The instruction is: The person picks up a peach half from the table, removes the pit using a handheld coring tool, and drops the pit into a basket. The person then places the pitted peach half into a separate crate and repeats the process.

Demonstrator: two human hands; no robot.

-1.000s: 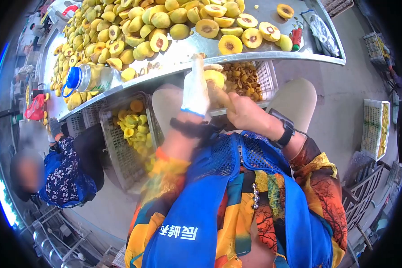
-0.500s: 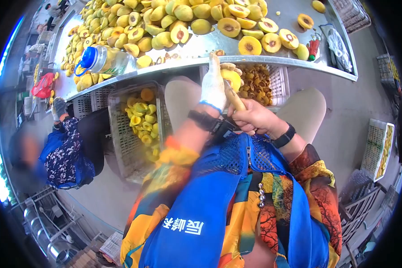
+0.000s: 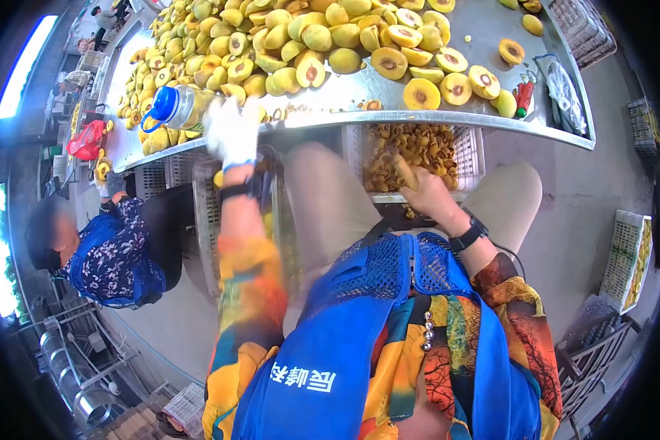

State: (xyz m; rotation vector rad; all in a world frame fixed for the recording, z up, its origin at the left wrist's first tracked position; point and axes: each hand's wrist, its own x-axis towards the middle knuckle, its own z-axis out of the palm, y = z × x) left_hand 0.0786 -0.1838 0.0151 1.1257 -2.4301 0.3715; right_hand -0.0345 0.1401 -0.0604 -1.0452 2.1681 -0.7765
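Note:
My left hand (image 3: 232, 132), in a white glove and blurred by motion, is at the table's front edge beside the bottle with a blue cap (image 3: 167, 105); its fingers are smeared, and what it may hold cannot be made out. My bare right hand (image 3: 428, 193) grips a tool with a wooden handle (image 3: 405, 171) above a crate of brown pits and scraps (image 3: 412, 147). Many yellow fruit halves (image 3: 308, 37) are heaped on the metal table (image 3: 345, 117), some cut side up.
A crate (image 3: 207, 213) stands left of my knees under my left arm. A co-worker (image 3: 117, 249) sits at the left. Red-handled tool (image 3: 523, 97) and plastic bag (image 3: 563, 95) lie at the table's right. Another crate (image 3: 626, 257) stands at far right.
My left hand has moved left from the front of my right hand to near the bottle. The fruit half between my hands is no longer there. My right hand has moved slightly right.

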